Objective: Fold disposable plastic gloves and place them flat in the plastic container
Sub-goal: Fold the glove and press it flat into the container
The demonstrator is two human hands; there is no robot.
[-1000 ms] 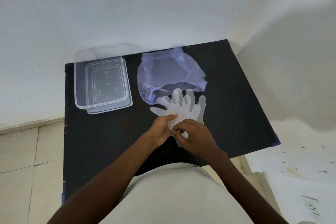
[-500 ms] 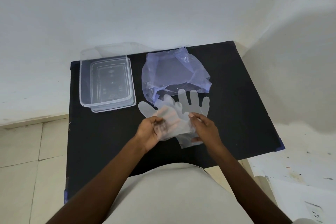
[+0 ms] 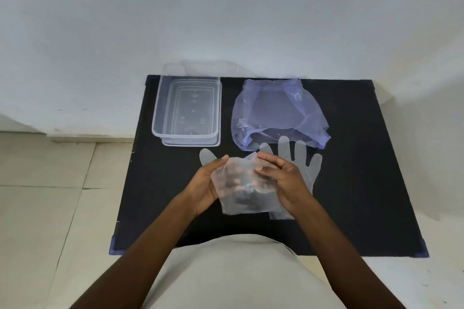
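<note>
At table centre, both hands hold one clear glove [image 3: 242, 185] lifted off the black table [image 3: 364, 170]. Left hand [image 3: 204, 185] grips the glove's 9 o'clock edge: thumb on top near the upper corner, fingers curled behind the film and showing through it. Right hand [image 3: 283, 183] grips the 3 o'clock edge, thumb and forefinger pinched on the top fold, other fingers loosely bent. Neither hand is spread wide; both are closed on the same glove. Its finger end looks folded back over the palm part; one glove tip [image 3: 206, 155] sticks out at 10 o'clock past the left thumb.

Second glove [image 3: 305, 160] lies flat on the table at 2 o'clock from the right hand, partly under it, fingers pointing to 12 o'clock and touching the purple plastic bag [image 3: 276, 113]. Bag sits crumpled at 12–1 o'clock from the hands, its open mouth toward them.

Clear plastic container [image 3: 187, 108] stands at 11 o'clock from the hands, near the table's far-left corner, nothing inside, seated on what looks like its lid. Near rim is just beyond the glove tip, not touching.

Open room: bare black surface at 3 o'clock out to the right edge, and at 8–9 o'clock out to the left edge. Table's far edge is against the white wall [image 3: 226, 12]; tiled floor [image 3: 50, 195] at 9 o'clock.

Embossed marks on the container base, not readable. No other writing legible.
</note>
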